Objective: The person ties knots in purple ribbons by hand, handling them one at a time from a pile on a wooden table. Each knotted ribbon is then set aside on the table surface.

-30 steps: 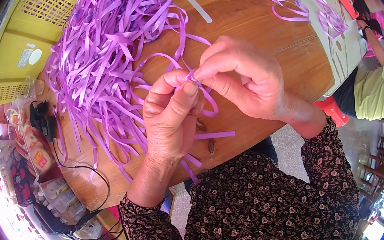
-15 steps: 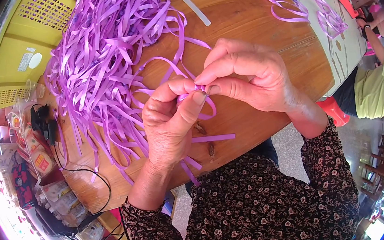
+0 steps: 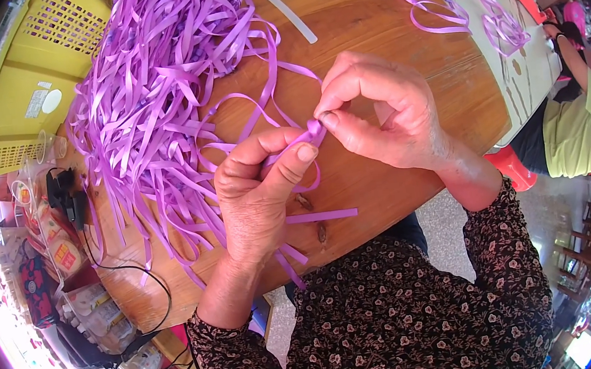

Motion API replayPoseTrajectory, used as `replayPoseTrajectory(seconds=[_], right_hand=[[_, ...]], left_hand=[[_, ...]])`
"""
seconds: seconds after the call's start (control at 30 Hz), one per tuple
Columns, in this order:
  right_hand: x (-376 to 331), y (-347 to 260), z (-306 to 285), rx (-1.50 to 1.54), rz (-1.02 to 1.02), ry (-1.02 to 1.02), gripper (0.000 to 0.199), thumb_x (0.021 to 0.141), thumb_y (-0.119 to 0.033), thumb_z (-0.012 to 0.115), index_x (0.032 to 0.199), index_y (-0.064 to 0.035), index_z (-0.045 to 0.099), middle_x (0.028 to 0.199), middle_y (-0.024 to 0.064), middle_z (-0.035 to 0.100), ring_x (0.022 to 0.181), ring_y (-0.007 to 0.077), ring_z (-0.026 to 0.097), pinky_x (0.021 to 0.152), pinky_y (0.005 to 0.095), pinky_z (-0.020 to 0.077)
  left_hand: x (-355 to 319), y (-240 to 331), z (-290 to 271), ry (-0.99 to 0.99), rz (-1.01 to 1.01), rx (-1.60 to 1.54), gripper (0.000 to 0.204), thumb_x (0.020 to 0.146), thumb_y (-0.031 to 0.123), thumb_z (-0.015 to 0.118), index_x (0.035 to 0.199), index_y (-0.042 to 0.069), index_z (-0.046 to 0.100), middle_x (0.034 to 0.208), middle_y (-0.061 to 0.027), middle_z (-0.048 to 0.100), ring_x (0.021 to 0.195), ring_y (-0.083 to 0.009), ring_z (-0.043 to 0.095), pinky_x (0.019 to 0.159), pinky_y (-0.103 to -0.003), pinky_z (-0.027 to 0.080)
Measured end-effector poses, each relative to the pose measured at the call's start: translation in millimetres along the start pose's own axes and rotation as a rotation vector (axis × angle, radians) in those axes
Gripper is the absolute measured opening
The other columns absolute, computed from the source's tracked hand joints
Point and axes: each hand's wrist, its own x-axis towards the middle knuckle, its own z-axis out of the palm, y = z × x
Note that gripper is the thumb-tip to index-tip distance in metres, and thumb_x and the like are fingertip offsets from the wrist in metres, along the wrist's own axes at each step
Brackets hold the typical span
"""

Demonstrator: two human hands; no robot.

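Note:
Thin purple ribbon (image 3: pixel 314 128) is bunched into what looks like a small knot between my two hands. My left hand (image 3: pixel 256 188) pinches the ribbon between thumb and forefinger just below the knot. At the knot's upper right, the thumb and forefinger of my right hand (image 3: pixel 392 113) are pressed together on a tiny dark tip, perhaps a ribbon end; the fingers hide most of it. A ribbon loop hangs under my left fingers. Beside my left hand lies a large tangled heap of purple ribbons (image 3: pixel 150 106), its loose ends trailing toward the table's near edge.
The wooden table (image 3: pixel 357 12) bears a translucent white strip (image 3: pixel 284 9). Looped ribbon (image 3: pixel 502 29) lies across a white marbled surface (image 3: pixel 526 81) at right. A yellow crate (image 3: pixel 12 88), black cable (image 3: pixel 164 270) and packages crowd the left. A person in a yellow-green shirt (image 3: pixel 578 129) is at right.
My right hand has drawn slightly away from my left thumb, and the ribbon knot now shows between them. Both hands keep their pinch.

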Motion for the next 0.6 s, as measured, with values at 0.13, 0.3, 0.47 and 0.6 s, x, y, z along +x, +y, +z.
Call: replayPoseTrajectory(seconds=[0.13,0.3,0.47,0.6], right_hand=[[-0.9,1.9,-0.7,0.006,0.014,0.012,0.011,0.076,0.008,0.062,0.083,0.0009,0.061,0.080,0.0076,0.060,0.072,0.0142,0.057,0.063,0.0248,0.0440],[-1.6,1.1,-2.1,0.006,0.049,0.015,0.010,0.076,0.008,0.062,0.083,0.0012,0.061,0.080,0.0076,0.060,0.072,0.0136,0.057,0.062,0.0248,0.0440],[-1.2,3.1,-1.3,-0.026,0.014,0.040,0.009,0.077,0.007,0.062,0.083,0.0005,0.062,0.079,0.0075,0.060,0.070,0.0135,0.057,0.061,0.0246,0.0441],[-1.3,2.4,-1.8,-0.037,0.027,0.027,0.008,0.077,0.006,0.062,0.083,0.0002,0.062,0.079,0.0073,0.060,0.070,0.0133,0.057,0.061,0.0244,0.0441]], left_hand=[[-0.5,0.6,1.8,0.042,0.003,0.005,0.010,0.083,0.002,0.069,0.093,0.003,0.068,0.083,0.0021,0.064,0.070,-0.0018,0.054,0.064,-0.015,0.044],[-0.8,2.8,-1.8,-0.014,0.005,-0.078,0.009,0.083,0.001,0.068,0.092,0.003,0.068,0.083,0.0006,0.065,0.071,-0.0031,0.056,0.064,-0.017,0.045],[-2.2,6.1,-0.9,-0.027,0.029,-0.087,0.007,0.084,0.000,0.067,0.090,0.002,0.067,0.081,-0.0005,0.065,0.071,-0.0047,0.057,0.064,-0.018,0.047],[-2.4,7.5,-1.1,-0.050,0.045,-0.081,0.005,0.084,-0.001,0.067,0.088,0.001,0.066,0.080,-0.0016,0.065,0.070,-0.0059,0.058,0.064,-0.019,0.047]])
